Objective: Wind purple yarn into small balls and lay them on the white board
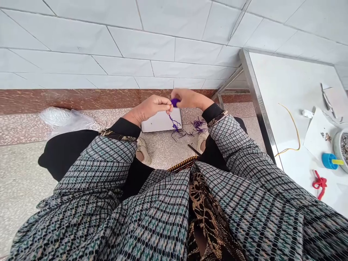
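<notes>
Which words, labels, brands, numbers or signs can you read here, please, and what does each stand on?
None: I can read no text anywhere in this view.
The purple yarn and blue cap-like piece show no legible lettering.
Any print on the plastic bag would be too small to read.

Floor by a wall; table at right.
Floor: bag, left, near the wall edge; board, between wall and shoes; yarn scraps, right of board; stick, beside right shoe. Above floor: yarn, between left hand and right hand. Table: wire, reaching left edge; paper, right of wire; bowl, right of paper; cap, just left of bowl; cord, nearer than cap.
</notes>
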`<state>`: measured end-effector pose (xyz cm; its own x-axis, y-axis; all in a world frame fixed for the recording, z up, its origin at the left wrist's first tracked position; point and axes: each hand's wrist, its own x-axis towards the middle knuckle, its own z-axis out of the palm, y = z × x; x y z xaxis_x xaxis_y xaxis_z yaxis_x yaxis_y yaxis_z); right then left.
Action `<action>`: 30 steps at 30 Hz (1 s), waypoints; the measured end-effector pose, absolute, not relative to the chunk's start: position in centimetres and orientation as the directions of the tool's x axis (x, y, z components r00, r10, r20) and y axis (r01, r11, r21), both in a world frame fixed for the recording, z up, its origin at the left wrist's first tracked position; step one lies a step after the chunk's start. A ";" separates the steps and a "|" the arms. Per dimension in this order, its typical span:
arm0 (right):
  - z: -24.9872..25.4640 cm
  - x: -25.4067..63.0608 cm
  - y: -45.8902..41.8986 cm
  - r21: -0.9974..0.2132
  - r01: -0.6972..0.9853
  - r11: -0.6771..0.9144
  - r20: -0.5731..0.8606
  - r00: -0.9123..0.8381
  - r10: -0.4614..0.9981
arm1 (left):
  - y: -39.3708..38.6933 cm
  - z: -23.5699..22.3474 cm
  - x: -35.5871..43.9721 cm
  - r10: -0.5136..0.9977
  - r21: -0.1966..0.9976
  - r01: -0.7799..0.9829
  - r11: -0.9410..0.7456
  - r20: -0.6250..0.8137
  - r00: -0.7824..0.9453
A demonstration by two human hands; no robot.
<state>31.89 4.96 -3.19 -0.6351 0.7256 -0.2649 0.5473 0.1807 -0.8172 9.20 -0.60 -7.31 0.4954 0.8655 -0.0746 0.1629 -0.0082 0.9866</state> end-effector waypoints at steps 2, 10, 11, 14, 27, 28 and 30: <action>-3.4 32.8 4.9 -0.868 0.478 0.135 -0.358 -0.790 0.499 | -0.5 -7.5 9.0 0.909 0.996 0.086 0.034 -0.066 0.411; -2.7 33.9 5.4 -0.967 -0.083 -0.241 -0.077 -0.807 0.586 | -1.3 -11.2 9.6 0.893 0.927 -0.293 0.235 -0.087 0.442; -2.6 34.1 5.7 -0.963 -0.135 -0.231 -0.043 -0.773 0.633 | -1.5 -12.1 9.6 0.876 0.923 -0.287 0.255 -0.095 0.472; -2.2 35.0 6.7 -0.947 -0.280 -0.157 0.063 -0.642 0.764 | -2.4 -15.0 9.6 0.855 0.919 -0.229 0.321 -0.177 0.487; -0.3 37.7 8.9 -0.884 -0.439 0.161 0.166 0.028 0.986 | -9.3 -24.1 9.5 0.762 0.764 0.073 0.641 -0.645 0.060; -0.2 37.8 8.6 -0.879 -0.445 0.169 0.178 0.022 0.984 | -9.6 -24.6 9.5 0.754 0.756 0.108 0.645 -0.653 0.070; 0.2 37.9 8.0 -0.884 -0.436 0.166 0.191 -0.014 0.982 | -10.2 -25.2 9.6 0.755 0.759 0.164 0.630 -0.648 0.100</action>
